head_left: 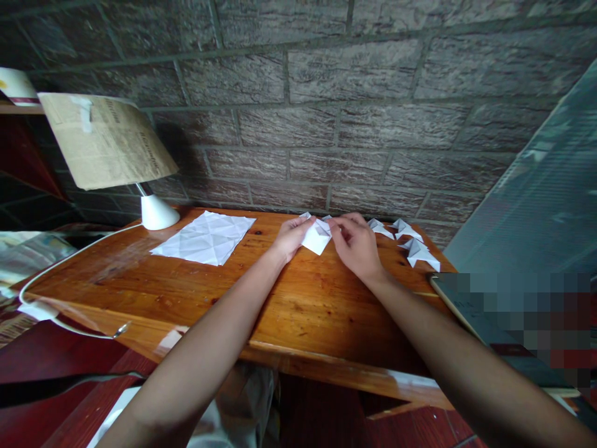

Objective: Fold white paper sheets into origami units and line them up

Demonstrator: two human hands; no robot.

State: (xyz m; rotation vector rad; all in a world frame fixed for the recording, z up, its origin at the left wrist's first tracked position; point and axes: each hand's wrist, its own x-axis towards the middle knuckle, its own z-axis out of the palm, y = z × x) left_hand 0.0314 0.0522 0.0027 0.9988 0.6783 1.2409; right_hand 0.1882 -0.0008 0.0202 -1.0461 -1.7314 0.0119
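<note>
Above the wooden desk point(298, 311), a small folded white paper point(318, 238) is held between both hands. My left hand point(293, 238) is closed on its left side, thumb near the upper edge. My right hand point(354, 242) pinches its upper right corner with curled fingers. Right of that hand stand several folded paper pieces with pointed tips, among them one folded paper piece point(422, 254) in front. To the left lies a flat, creased sheet of white paper point(205, 238); whether it is one sheet or a stack I cannot tell.
A lamp point(109, 143) with a paper shade stands at the desk's back left, its white cord point(69, 261) hanging over the front edge. A stone-block wall point(298, 124) rises behind. At right are a dark flat board point(466, 305) and a translucent panel point(527, 193).
</note>
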